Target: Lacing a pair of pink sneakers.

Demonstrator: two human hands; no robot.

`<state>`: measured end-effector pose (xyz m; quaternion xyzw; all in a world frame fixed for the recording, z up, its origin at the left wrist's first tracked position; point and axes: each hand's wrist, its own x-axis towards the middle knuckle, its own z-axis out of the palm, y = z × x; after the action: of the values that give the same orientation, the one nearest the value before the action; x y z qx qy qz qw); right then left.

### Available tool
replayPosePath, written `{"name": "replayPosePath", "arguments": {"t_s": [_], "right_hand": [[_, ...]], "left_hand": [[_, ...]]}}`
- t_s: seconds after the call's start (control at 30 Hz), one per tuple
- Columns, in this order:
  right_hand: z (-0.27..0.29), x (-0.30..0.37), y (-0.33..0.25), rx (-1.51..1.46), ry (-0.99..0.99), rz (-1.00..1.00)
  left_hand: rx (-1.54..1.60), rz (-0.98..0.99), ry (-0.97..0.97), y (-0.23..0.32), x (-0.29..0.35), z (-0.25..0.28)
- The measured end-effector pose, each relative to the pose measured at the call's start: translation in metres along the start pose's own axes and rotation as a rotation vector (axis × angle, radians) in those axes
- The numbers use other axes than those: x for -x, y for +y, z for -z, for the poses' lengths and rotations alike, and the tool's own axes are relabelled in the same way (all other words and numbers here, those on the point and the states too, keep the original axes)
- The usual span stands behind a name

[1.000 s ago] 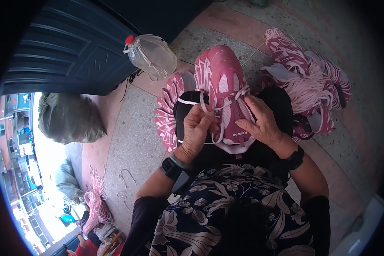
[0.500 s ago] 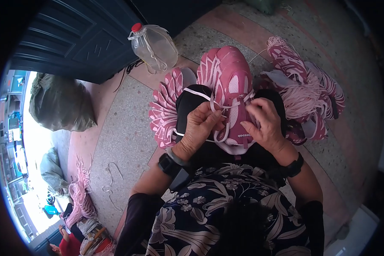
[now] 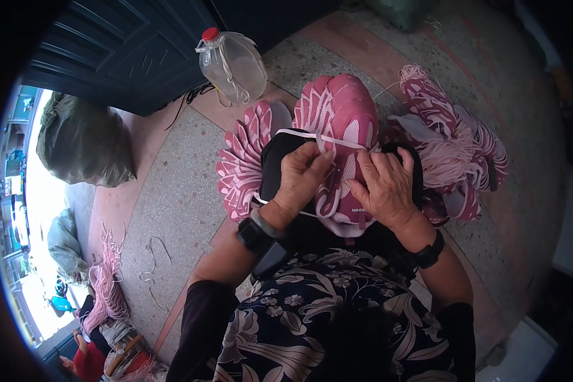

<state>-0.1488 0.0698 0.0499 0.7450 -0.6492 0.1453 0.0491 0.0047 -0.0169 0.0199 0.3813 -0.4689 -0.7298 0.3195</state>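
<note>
A pink shoe upper (image 3: pixel 348 202) with white mesh patches lies across my lap, at the front of a fanned stack of pink uppers (image 3: pixel 337 95). My left hand (image 3: pixel 299 180) is closed in a pinch on a pale shoelace (image 3: pixel 337 141) at the upper's left eyelet edge. The lace runs across the upper towards the right fingertips, and a loop of it hangs below my left fingers. My right hand (image 3: pixel 387 188) grips the right side of the same upper, fingers bent at the eyelets and thumb lower down; its fingertips are partly hidden.
More fanned uppers (image 3: pixel 239 169) lie by my left knee. A heap of pink uppers with bundled laces (image 3: pixel 449 149) is on the floor at right. A clear jug with a red cap (image 3: pixel 235 67) stands near the dark door (image 3: pixel 121 51). A big sack (image 3: pixel 83 143) and a person in red (image 3: pixel 89 360) are at left.
My right hand has moved left and down from the upper's right edge onto its eyelets. My left hand has risen slightly with the lace, which now lies higher across the upper.
</note>
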Motion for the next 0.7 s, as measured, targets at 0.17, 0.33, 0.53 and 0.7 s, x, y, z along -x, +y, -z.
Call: {"name": "replayPosePath", "arguments": {"t_s": [0.17,0.33,0.53,0.7], "right_hand": [[0.000,0.001,-0.001,-0.054,-0.036,-0.109],[-0.006,0.003,0.002,-0.101,0.033,-0.097],[-0.011,0.003,0.004,-0.117,0.098,-0.091],[-0.011,0.003,0.004,-0.145,0.118,-0.097]], "left_hand": [[-0.085,-0.117,-0.020,-0.016,-0.024,-0.007],[-0.225,-0.249,0.057,-0.026,-0.033,-0.004],[-0.531,-0.477,0.068,-0.023,-0.031,0.000],[-0.666,-0.641,0.028,-0.022,-0.030,0.003]]}}
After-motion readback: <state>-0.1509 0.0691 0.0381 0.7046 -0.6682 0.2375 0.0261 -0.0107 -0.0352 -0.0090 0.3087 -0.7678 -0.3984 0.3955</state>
